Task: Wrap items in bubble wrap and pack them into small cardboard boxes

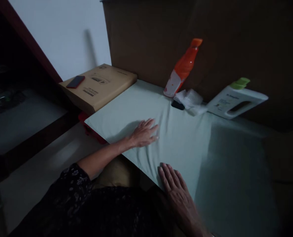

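Note:
A pale green cloth (pixel 183 141) covers the table in front of me, with creases running between my two hands. My left hand (pixel 144 134) lies on it left of the creases, palm down with the fingers spread. Close to the table's near edge, my right hand (pixel 175 184) rests flat on the same cloth, its fingers stretched out. Neither hand holds anything.
At the back stand an orange-capped bottle (pixel 182 69), crumpled clear plastic (pixel 191 100), a small black object (pixel 178 105) and a white jug with a green cap (pixel 235 102). A cardboard box (pixel 107 82) at the left carries a phone (pixel 75 82).

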The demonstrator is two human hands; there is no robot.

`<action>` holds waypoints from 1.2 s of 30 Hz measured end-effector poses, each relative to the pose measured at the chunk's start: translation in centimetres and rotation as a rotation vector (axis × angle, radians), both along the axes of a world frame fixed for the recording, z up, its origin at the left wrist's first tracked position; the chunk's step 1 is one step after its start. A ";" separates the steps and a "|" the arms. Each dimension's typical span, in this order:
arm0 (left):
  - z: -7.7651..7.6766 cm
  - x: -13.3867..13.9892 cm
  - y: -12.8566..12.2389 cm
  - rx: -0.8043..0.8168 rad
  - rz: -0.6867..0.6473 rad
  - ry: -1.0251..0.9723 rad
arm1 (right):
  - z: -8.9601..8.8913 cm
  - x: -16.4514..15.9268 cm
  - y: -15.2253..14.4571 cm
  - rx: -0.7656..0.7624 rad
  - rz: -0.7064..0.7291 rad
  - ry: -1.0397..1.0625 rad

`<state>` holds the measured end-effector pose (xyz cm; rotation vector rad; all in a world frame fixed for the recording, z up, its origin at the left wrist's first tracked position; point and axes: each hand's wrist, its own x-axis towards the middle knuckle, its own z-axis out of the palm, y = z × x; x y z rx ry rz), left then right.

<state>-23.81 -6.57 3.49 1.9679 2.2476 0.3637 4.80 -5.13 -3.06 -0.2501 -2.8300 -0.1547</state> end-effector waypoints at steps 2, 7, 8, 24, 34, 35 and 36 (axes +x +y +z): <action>-0.8 -3.9 0.6 -0.088 0.193 0.031 | -0.1 -0.1 0.2 0.035 0.012 0.037; -2.2 -11.3 -5.7 -0.144 0.559 0.075 | 0.0 -0.1 -0.1 0.067 0.001 0.038; -2.4 -12.1 -7.4 -0.157 0.630 0.083 | 0.1 -0.1 -0.2 0.058 -0.011 0.026; -2.3 -3.4 -4.0 0.038 0.397 0.326 | 1.3 0.7 -1.5 -0.381 -0.035 -0.174; -3.3 3.2 6.4 -0.076 -0.108 0.195 | 1.2 0.8 -1.4 -0.426 -0.049 -0.190; -3.4 0.8 5.6 -0.100 -0.010 0.211 | 1.3 0.7 -1.4 -0.415 -0.054 -0.189; -3.4 -1.9 4.3 -0.118 0.090 0.227 | 1.3 0.7 -1.3 -0.405 -0.058 -0.193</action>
